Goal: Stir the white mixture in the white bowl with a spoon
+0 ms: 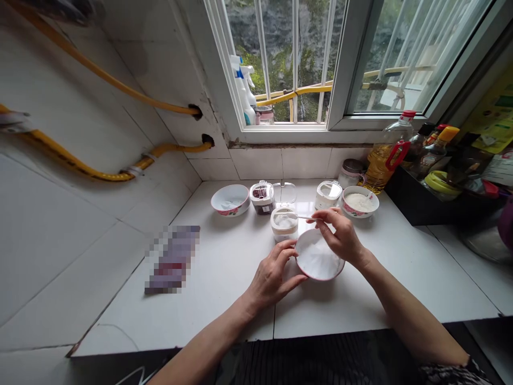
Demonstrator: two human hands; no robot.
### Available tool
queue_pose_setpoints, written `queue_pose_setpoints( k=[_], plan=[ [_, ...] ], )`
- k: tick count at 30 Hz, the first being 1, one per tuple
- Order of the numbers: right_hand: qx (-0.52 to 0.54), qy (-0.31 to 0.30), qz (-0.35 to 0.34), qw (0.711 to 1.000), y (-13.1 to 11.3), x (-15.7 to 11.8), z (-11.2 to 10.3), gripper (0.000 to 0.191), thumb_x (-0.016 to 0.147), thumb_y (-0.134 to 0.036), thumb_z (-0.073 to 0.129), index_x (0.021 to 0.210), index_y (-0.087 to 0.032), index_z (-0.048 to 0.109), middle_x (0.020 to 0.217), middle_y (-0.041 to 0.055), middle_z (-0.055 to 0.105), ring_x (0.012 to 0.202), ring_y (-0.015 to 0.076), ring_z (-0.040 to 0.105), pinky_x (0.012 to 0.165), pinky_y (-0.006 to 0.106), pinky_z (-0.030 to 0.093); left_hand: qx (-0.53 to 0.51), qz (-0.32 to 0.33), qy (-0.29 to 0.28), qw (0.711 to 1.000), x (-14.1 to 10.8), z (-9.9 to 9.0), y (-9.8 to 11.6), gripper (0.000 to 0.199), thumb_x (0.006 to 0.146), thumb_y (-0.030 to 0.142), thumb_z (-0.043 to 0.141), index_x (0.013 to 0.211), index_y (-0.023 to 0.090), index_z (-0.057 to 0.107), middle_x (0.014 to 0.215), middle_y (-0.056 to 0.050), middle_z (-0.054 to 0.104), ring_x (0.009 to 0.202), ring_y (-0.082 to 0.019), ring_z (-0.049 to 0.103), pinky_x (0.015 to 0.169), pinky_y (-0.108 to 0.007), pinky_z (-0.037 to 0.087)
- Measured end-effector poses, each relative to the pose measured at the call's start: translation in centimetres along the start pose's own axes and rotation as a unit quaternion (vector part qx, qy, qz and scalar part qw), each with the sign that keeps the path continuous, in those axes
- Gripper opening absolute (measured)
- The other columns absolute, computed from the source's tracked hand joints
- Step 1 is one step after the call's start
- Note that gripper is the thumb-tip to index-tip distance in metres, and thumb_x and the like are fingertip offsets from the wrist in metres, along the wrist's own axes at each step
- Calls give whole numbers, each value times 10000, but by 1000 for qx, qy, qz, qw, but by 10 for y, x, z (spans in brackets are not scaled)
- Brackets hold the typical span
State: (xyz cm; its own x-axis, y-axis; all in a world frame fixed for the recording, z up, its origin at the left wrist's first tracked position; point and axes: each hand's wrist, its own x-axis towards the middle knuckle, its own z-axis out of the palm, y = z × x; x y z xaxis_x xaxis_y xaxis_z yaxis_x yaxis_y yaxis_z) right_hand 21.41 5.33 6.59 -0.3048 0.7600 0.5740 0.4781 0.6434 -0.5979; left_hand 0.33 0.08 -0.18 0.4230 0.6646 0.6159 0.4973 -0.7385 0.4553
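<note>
My left hand (270, 275) is curved around the left side of a white bowl (320, 279) with a red rim, its fingertips at the edge and thumb near the base. White powder or grains lie in the bowl. My right hand (340, 235) pinches the handle of a small white spoon (302, 217). The spoon's tip is at the mouth of a small white jar (284, 234) just behind the bowl. This jar's clear lid (285, 192) stands raised, and white stuff shows inside. The right forearm passes the bowl's right side.
Along the wall stand a flowered bowl (229, 209), a jar of dark contents (262, 206), another white jar (327, 202) and a bowl of pale grain or flour (359, 211). An oil bottle (379, 166) and black condiment box (412, 206) stand right. A pixelated packet (172, 262) lies left.
</note>
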Motion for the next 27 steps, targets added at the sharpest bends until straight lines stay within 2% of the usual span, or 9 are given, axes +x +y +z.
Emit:
queue_pose_setpoints(
  k=[2,4,10,14,17,23,25,27],
  plan=[
    [39,16,50,998,-2,0,-8,114,884,-191,494,908,-198,604,790,65,728,775,212,652,823,377,472,-1,-4,-3,1000,0,0,0,323,872,365,681,1093,209,504,1271,-162,577,1173,-289,616,859,-421,602],
    [54,-2,70,996,-2,0,-15,116,821,-163,496,823,-201,605,685,38,688,720,203,621,754,348,475,-2,-6,-6,1000,0,0,0,322,873,367,681,1090,211,502,1273,-162,575,1171,-290,617,860,-425,602],
    [-20,-127,-6,992,-5,0,-14,147,701,-103,494,676,-211,591,592,7,609,632,166,510,671,296,427,-6,-11,-7,1000,0,-1,1,320,868,353,684,1095,213,507,1268,-156,576,1164,-289,622,859,-424,600],
    [-21,-199,-10,980,-12,-2,-6,167,706,-81,484,678,-201,596,575,-2,601,615,150,502,667,277,419,-7,-13,-8,1000,-1,-2,1,329,856,339,695,1100,218,511,1280,-152,576,1176,-294,617,860,-423,601],
    [45,-210,39,976,-14,-3,-1,165,698,-88,463,653,-192,584,554,-4,614,596,139,532,619,250,414,-6,-13,-8,1000,-1,-1,1,327,860,341,693,1098,216,506,1279,-154,575,1182,-292,613,855,-416,604],
    [207,-173,222,937,-9,0,-4,124,671,-157,465,643,-170,585,487,-17,586,471,111,527,485,209,386,-9,-18,-10,1000,-1,-1,1,329,851,337,701,1090,218,510,1277,-153,580,1172,-286,618,837,-398,607],
    [239,-161,247,925,-6,2,-6,114,667,-182,479,645,-165,590,490,-10,597,459,111,527,478,212,390,-11,-19,-9,1000,-1,-1,1,333,846,335,705,1091,218,513,1272,-151,584,1162,-284,624,833,-396,605],
    [239,-151,254,925,-4,4,-9,115,668,-189,481,650,-166,592,496,-5,609,457,114,527,481,218,394,-12,-20,-6,1000,-1,-1,1,336,844,338,706,1092,218,514,1265,-150,588,1154,-283,628,837,-399,602]
  ],
)
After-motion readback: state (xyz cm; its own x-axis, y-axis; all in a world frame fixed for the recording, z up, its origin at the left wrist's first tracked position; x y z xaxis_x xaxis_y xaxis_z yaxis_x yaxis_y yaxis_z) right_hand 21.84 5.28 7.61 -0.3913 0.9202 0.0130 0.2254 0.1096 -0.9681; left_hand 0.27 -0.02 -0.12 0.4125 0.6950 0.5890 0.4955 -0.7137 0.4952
